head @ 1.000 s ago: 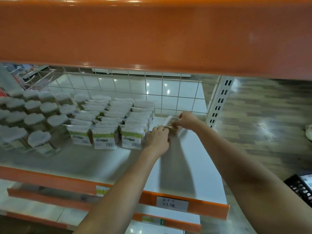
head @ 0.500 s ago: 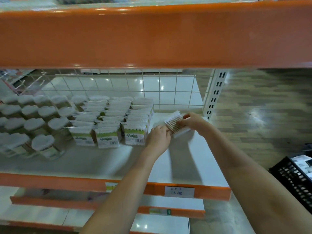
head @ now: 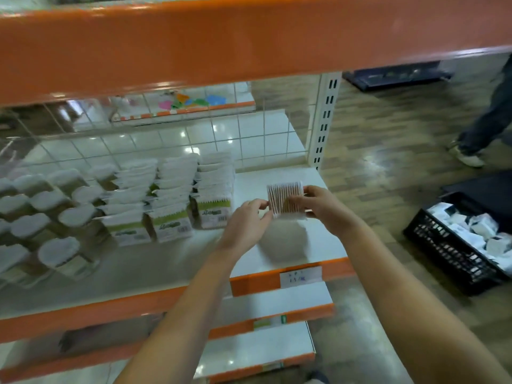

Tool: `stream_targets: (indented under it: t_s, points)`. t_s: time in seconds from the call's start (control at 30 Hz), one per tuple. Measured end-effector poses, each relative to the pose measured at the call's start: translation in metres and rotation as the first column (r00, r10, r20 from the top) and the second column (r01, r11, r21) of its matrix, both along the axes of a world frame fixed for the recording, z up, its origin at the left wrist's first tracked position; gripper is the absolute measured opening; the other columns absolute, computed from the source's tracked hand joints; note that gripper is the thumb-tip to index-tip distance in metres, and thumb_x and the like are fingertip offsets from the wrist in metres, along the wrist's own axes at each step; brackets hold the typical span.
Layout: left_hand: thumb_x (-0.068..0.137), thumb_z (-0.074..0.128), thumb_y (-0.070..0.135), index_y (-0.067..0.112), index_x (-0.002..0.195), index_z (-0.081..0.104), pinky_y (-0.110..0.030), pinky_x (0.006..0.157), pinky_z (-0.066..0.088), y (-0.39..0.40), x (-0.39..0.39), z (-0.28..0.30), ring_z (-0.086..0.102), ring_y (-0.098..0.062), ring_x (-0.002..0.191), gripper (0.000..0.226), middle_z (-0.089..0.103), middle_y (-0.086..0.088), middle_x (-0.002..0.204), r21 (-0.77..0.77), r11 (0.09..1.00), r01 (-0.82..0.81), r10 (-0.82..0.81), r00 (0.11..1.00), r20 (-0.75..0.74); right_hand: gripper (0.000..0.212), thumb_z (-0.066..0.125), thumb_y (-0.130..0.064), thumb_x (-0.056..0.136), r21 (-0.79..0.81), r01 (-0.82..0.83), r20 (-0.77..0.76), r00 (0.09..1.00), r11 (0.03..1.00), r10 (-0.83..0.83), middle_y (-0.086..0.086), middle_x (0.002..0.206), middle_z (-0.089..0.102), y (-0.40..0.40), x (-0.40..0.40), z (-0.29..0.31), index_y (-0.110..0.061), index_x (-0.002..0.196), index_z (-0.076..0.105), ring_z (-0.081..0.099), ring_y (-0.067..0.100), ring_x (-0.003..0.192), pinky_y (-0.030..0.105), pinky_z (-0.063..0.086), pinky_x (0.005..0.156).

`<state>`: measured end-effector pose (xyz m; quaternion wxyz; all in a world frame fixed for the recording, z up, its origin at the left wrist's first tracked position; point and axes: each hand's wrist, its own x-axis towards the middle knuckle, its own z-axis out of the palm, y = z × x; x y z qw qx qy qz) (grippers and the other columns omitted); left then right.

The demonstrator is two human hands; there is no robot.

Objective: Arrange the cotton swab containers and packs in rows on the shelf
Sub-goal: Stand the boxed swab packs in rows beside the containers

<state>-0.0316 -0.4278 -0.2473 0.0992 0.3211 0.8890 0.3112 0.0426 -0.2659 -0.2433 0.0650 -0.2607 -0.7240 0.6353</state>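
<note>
- My left hand [head: 246, 217] and right hand [head: 321, 206] grasp together one flat clear plastic pack of wooden-stick cotton swabs [head: 285, 199], held above the right part of the white metal shelf [head: 282, 245], not touching it.
- L hand: fingertips pinch the pack's left edge. R hand: fingers curl on its right edge, thumb at the front.
- The pack stands nearly upright, w/ the swab sticks running vertical and white tips at top & bottom.
- Just left of my hands are three rows of clear swab packs with green-white labels [head: 171, 200], standing on the shelf front to back, close to each other.
- Further left are rows of clear round containers with white lids [head: 59, 214], also on the shelf; this part is blurred, so the count I cannot tell.
- The shelf front has an orange edge strip with a white paper price tag [head: 300, 276], text too small to read.
- On the wood-pattern floor at right is a black plastic crate [head: 443, 250] w/ white packets inside.
- At far right top is another person's leg in dark trousers with a light shoe [head: 468, 157].
</note>
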Motion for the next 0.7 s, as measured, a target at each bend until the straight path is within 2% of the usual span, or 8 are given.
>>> stream_targets:
  t_s: [0.13, 0.2, 0.3, 0.37, 0.43, 0.5, 0.57, 0.7]
  points:
    - [0.097, 0.049, 0.032, 0.017, 0.127, 0.055, -0.026, 0.087, 0.043, -0.011, 0.014, 0.006, 0.056, -0.012, 0.110, 0.035, 0.059, 0.003, 0.125, 0.025, 0.996, 0.080, -0.082, 0.994, 0.076, 0.012, 0.063, -0.015, 0.089, -0.070, 0.048, -0.038, 0.998, 0.996, -0.050, 0.007, 0.097, 0.066, -0.012, 0.029, 0.003, -0.011, 0.099, 0.059, 0.064, 0.023, 0.093, 0.035, 0.051, 0.083]
    - [0.097, 0.048, 0.032, 0.020, 0.125, 0.056, -0.022, 0.082, 0.040, -0.015, 0.024, 0.009, 0.055, -0.007, 0.103, 0.031, 0.060, 0.009, 0.118, 0.075, 0.992, 0.097, -0.108, 0.981, 0.162, 0.014, 0.063, -0.015, 0.088, -0.091, 0.056, -0.058, 0.996, 0.994, -0.062, 0.008, 0.099, 0.067, -0.015, 0.044, 0.004, -0.010, 0.101, 0.060, 0.065, 0.026, 0.097, 0.039, 0.050, 0.089]
    - [0.097, 0.049, 0.031, 0.021, 0.123, 0.057, -0.026, 0.090, 0.044, -0.017, 0.040, 0.010, 0.056, -0.007, 0.104, 0.029, 0.061, 0.010, 0.113, 0.200, 0.979, 0.041, -0.109, 0.934, 0.341, 0.016, 0.064, -0.016, 0.087, -0.111, 0.048, -0.078, 0.995, 0.993, -0.057, 0.008, 0.102, 0.070, -0.019, 0.069, 0.005, -0.011, 0.103, 0.063, 0.066, 0.025, 0.099, 0.040, 0.051, 0.092]
    - [0.097, 0.050, 0.028, 0.019, 0.117, 0.059, -0.030, 0.091, 0.050, -0.013, 0.051, 0.011, 0.061, -0.013, 0.104, 0.024, 0.065, 0.001, 0.114, 0.328, 0.944, -0.048, -0.127, 0.861, 0.492, 0.021, 0.065, -0.017, 0.087, -0.122, 0.029, -0.084, 0.996, 0.992, -0.040, 0.007, 0.103, 0.071, -0.022, 0.084, 0.005, -0.010, 0.107, 0.063, 0.067, 0.022, 0.098, 0.038, 0.052, 0.090]
    - [0.097, 0.051, 0.022, 0.015, 0.109, 0.061, -0.024, 0.078, 0.054, -0.007, 0.065, 0.013, 0.065, -0.015, 0.093, 0.017, 0.067, -0.003, 0.105, 0.418, 0.898, -0.133, -0.169, 0.774, 0.610, 0.020, 0.064, -0.015, 0.088, -0.145, -0.011, -0.088, 0.996, 0.989, -0.001, 0.006, 0.102, 0.071, -0.022, 0.098, 0.004, -0.009, 0.107, 0.062, 0.069, 0.021, 0.094, 0.036, 0.054, 0.086]
    - [0.097, 0.051, 0.019, 0.013, 0.105, 0.062, -0.018, 0.067, 0.054, -0.003, 0.080, 0.012, 0.065, -0.013, 0.083, 0.016, 0.068, -0.002, 0.097, 0.448, 0.875, -0.185, -0.179, 0.735, 0.654, 0.021, 0.064, -0.014, 0.088, -0.160, -0.040, -0.081, 0.996, 0.986, 0.027, 0.007, 0.102, 0.072, -0.021, 0.109, 0.002, -0.009, 0.109, 0.062, 0.069, 0.023, 0.095, 0.038, 0.054, 0.086]
    - [0.096, 0.052, 0.018, 0.012, 0.105, 0.064, -0.020, 0.070, 0.054, 0.000, 0.093, 0.006, 0.066, -0.014, 0.085, 0.016, 0.069, -0.004, 0.097, 0.458, 0.862, -0.218, -0.174, 0.720, 0.672, 0.022, 0.064, -0.014, 0.088, -0.166, -0.052, -0.072, 0.997, 0.985, 0.041, 0.008, 0.103, 0.072, -0.018, 0.119, 0.000, -0.010, 0.110, 0.062, 0.069, 0.024, 0.095, 0.040, 0.054, 0.087]
    - [0.095, 0.054, 0.018, 0.009, 0.107, 0.065, -0.031, 0.083, 0.054, 0.007, 0.111, -0.004, 0.066, -0.022, 0.093, 0.019, 0.070, -0.010, 0.103, 0.445, 0.848, -0.289, -0.137, 0.691, 0.709, 0.024, 0.062, -0.013, 0.090, -0.131, -0.051, -0.055, 0.997, 0.990, 0.044, 0.007, 0.103, 0.071, -0.016, 0.138, -0.001, -0.009, 0.114, 0.059, 0.069, 0.020, 0.091, 0.032, 0.057, 0.078]
